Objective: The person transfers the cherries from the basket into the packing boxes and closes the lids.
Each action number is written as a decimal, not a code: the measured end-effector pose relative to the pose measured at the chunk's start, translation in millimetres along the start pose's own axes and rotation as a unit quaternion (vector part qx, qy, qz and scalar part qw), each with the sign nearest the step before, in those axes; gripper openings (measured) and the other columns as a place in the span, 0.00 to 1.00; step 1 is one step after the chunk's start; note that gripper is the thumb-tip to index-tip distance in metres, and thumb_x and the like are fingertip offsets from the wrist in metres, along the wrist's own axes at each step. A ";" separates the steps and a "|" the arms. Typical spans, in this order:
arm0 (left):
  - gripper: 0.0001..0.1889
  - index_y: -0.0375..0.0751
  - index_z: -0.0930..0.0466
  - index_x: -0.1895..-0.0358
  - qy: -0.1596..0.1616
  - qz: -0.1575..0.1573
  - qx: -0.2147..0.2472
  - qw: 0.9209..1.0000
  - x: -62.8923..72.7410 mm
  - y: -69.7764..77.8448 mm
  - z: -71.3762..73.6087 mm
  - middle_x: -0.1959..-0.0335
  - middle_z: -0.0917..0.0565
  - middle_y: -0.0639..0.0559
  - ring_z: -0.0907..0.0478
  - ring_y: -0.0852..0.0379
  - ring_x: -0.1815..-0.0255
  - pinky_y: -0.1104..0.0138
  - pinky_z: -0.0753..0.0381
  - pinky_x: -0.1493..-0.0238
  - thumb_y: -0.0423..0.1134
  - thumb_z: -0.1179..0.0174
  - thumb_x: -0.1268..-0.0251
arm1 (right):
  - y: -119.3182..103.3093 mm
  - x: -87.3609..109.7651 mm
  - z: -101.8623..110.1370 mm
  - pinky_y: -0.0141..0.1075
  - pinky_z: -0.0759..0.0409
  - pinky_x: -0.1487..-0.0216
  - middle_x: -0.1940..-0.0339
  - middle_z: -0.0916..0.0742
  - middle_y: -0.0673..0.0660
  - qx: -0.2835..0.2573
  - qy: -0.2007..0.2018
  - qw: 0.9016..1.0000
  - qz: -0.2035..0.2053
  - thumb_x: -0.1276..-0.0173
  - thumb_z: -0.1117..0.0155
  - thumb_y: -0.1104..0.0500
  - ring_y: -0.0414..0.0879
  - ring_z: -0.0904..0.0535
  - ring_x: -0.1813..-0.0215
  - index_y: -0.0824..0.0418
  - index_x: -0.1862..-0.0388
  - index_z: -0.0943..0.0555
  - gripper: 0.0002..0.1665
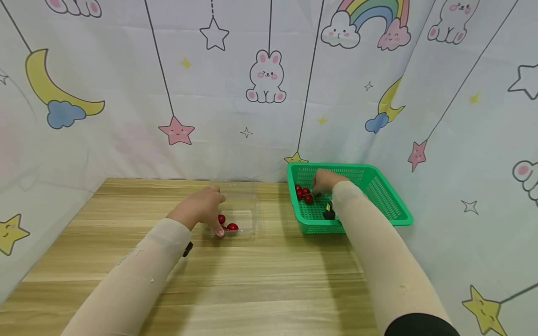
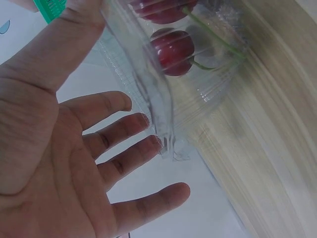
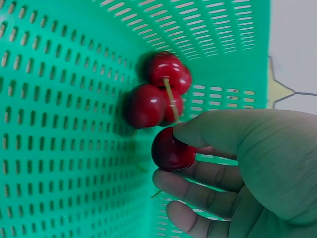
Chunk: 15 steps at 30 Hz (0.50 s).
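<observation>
My right hand [image 1: 325,182] reaches down into a green basket [image 1: 350,166] and, in the right wrist view, pinches a dark red cherry [image 3: 170,149] between thumb and fingers. Just past it several more cherries [image 3: 144,105] lie bunched against the basket's side, one with a stem across it. My left hand [image 1: 203,205] is at the left side of a clear plastic box [image 1: 249,228], its fingers spread and mostly straight. The thumb and some fingertips touch the box's edge; the little finger stands apart. Inside the box lie a few red cherries [image 2: 173,52] with green stems.
The box and basket stand on a wood-grain table [image 1: 269,275], near its back edge. A white patterned cloth [image 1: 235,93] hangs behind and to the right. The box's raised clear lid [image 1: 241,189] is at its far side.
</observation>
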<state>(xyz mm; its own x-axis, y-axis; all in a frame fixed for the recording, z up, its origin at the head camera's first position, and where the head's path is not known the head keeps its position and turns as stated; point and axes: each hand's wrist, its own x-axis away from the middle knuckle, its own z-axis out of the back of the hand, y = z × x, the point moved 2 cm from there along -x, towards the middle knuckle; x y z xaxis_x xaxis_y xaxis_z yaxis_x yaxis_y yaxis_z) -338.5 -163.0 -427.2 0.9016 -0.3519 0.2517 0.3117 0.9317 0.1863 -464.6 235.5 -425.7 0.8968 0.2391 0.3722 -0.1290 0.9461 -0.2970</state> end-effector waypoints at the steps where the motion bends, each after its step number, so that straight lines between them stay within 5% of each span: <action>1: 0.63 0.37 0.28 0.14 0.000 0.001 0.001 1.000 0.0 0.1 -0.1 0.17 0.28 0.34 0.31 0.31 0.14 0.36 0.22 0.20 0.59 0.07 0.53 | -1.1 1.8 2.2 0.39 0.15 0.66 0.65 0.10 0.54 0.001 -0.002 1.000 0.004 0.23 0.31 0.64 0.47 0.18 0.66 0.59 0.61 0.08 0.07; 4: 0.63 0.37 0.28 0.13 -0.001 0.002 0.003 1.000 0.1 0.3 -0.3 0.16 0.28 0.33 0.32 0.30 0.14 0.36 0.22 0.20 0.59 0.07 0.53 | -5.8 8.5 7.7 0.39 0.23 0.70 0.80 0.20 0.49 -0.001 0.000 1.000 0.015 0.23 0.36 0.66 0.44 0.30 0.74 0.55 0.77 0.17 0.19; 8: 0.64 0.37 0.29 0.13 0.000 0.003 0.005 1.000 -0.1 0.1 -0.6 0.17 0.28 0.33 0.31 0.30 0.14 0.36 0.21 0.20 0.58 0.06 0.54 | -15.9 17.3 13.5 0.39 0.33 0.71 0.85 0.32 0.47 -0.013 0.016 0.999 0.037 0.24 0.40 0.66 0.43 0.42 0.78 0.50 0.84 0.30 0.26; 11: 0.64 0.37 0.28 0.13 0.002 0.000 0.005 1.000 -0.5 0.1 -0.8 0.18 0.27 0.33 0.30 0.31 0.15 0.36 0.21 0.21 0.58 0.06 0.55 | -27.1 22.7 17.4 0.39 0.35 0.70 0.84 0.35 0.46 -0.015 0.037 0.998 0.054 0.24 0.40 0.64 0.42 0.44 0.77 0.50 0.84 0.31 0.26; 15: 0.64 0.37 0.28 0.14 0.003 -0.001 0.004 1.000 -0.7 0.1 -0.6 0.19 0.26 0.33 0.29 0.31 0.17 0.36 0.21 0.21 0.59 0.06 0.55 | -47.7 33.4 22.1 0.40 0.29 0.64 0.78 0.25 0.46 -0.012 0.074 0.995 0.072 0.21 0.39 0.61 0.42 0.36 0.73 0.54 0.74 0.20 0.16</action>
<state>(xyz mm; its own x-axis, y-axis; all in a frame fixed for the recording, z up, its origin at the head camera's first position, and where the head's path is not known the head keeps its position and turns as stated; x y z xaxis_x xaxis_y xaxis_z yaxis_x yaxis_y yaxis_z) -338.9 -162.6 -427.9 0.9029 -0.3531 0.2452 0.3108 0.9302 0.1952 -437.9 203.3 -379.7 0.9223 0.3360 0.1911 -0.2530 0.8984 -0.3590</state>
